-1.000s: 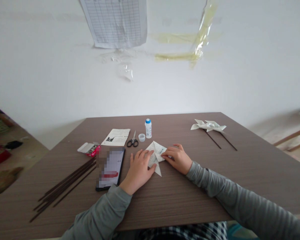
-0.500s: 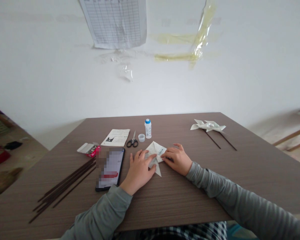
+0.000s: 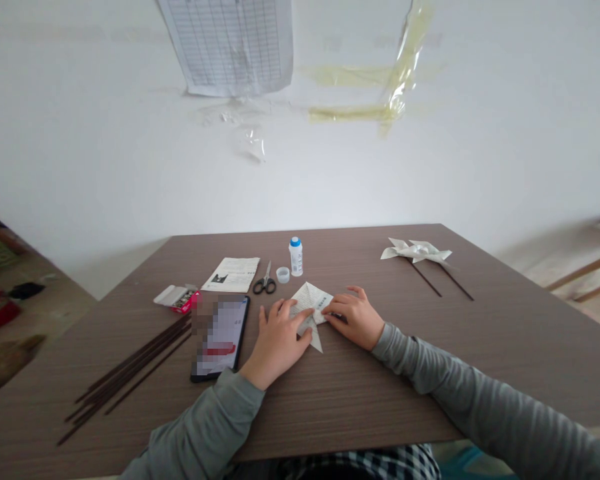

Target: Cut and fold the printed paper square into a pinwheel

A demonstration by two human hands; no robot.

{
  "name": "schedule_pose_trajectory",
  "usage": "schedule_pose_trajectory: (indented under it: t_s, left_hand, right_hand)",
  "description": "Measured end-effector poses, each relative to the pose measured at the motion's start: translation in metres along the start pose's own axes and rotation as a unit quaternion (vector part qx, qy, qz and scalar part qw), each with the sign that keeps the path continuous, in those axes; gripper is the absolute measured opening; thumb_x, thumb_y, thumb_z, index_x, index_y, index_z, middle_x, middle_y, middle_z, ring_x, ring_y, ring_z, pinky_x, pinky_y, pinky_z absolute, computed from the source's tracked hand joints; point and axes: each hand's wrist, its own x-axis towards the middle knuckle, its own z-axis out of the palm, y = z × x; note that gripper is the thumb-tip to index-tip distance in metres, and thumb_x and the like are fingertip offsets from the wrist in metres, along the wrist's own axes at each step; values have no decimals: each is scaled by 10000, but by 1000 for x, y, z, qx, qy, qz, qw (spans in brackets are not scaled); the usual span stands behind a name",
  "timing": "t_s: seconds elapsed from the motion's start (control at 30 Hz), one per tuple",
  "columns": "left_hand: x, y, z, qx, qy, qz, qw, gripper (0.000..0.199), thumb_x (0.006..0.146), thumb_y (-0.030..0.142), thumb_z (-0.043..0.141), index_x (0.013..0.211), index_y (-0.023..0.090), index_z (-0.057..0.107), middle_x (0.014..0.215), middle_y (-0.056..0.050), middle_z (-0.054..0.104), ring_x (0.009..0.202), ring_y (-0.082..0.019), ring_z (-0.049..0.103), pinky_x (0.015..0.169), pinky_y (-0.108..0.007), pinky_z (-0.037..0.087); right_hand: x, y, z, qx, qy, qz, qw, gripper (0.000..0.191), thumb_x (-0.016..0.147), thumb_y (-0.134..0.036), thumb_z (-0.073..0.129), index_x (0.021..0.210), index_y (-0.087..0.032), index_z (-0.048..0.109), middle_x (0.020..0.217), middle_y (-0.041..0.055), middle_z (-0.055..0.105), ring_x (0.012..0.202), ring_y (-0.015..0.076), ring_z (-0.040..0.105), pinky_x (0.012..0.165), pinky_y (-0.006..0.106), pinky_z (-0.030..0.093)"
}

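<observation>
One folded paper [image 3: 307,294], printed with small text, lies on the brown surface [image 3: 360,400] in front of the person, one pointed flap aimed toward the near edge. Compared with one second ago, the left hand [image 3: 279,341] has changed: its index finger now stretches farther right, its tip near the paper's middle, where earlier it lay more to the left. The paper itself has stayed in place. That hand is palm down, fingers spread and released, pressing the paper flat. The right hand [image 3: 355,322] has kept its position, thumb and forefinger pinching the paper's right edge.

Just beyond the paper stand one white bottle [image 3: 297,261] with a blue top and, beside it, one small clear cup [image 3: 283,275]. Left of these come one pair of scissors [image 3: 265,285] with black handles and one printed sheet [image 3: 233,275]. One phone [image 3: 235,330] lies left of the left hand, its screen partly blurred. Farther left are one opened red-and-white box [image 3: 181,299] and a bundle of dark sticks [image 3: 130,363], several in number, too close together to count exactly. Well apart, at the far right, lie two paper pinwheels [image 3: 430,251], with two dark sticks showing.
</observation>
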Motion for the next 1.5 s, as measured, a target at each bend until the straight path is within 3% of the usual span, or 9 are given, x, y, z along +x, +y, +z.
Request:
schedule_pose_trajectory:
  t_s: [0.2,0.53,0.93,1.17,1.37,1.5]
  left_hand:
    - [0,2,-2,1,0,-5,1000,486,1178,306,852,1638,431,947,1824,-150,789,1786,-526,643,1534,-963,391]
    - [-1,3,-4,6,-8,3,1000,510,1197,272,789,1669,404,932,1866,-149,775,1798,-551,627,1519,-991,384]
    - [-1,8,-11,15,-25,-8,1000,512,1208,281,819,1693,412,917,1878,-147,764,1828,-523,619,1545,-983,347]
    - [-2,9,-10,10,-12,-8,1000,491,1186,260,855,1646,408,938,1853,-145,781,1808,-522,642,1542,-984,355]
    - [0,6,-7,0,-4,-11,1000,626,1168,269,863,1783,387,836,1819,-165,801,1784,-507,653,1533,-981,367]
    - [0,8,-8,13,-20,-15,1000,589,1193,278,829,1766,408,855,1857,-157,777,1817,-504,626,1547,-967,353]
  right_hand:
    - [-1,1,0,-2,13,-10,1000,202,1209,-245,786,1208,-296,982,1131,86,966,1116,311,887,1379,652,525]
    - [-2,0,0,-4,1,-2,1000,218,1207,-238,779,1214,-300,987,1146,102,968,1125,339,924,1402,708,556]
    - [-2,-1,-1,-18,5,-5,1000,213,1217,-244,781,1224,-301,986,1128,79,968,1124,304,915,1398,633,540]
    - [-3,-1,-2,-4,-2,10,1000,195,1203,-267,833,1278,-341,997,1168,92,974,1160,330,928,1424,676,521]
    - [-4,1,-1,-12,10,-15,1000,160,1201,-248,836,1260,-272,983,1159,98,971,1140,301,920,1400,662,538]
    - [-5,0,-3,-17,4,-11,1000,159,1206,-240,831,1261,-265,978,1170,97,969,1154,301,920,1402,650,524]
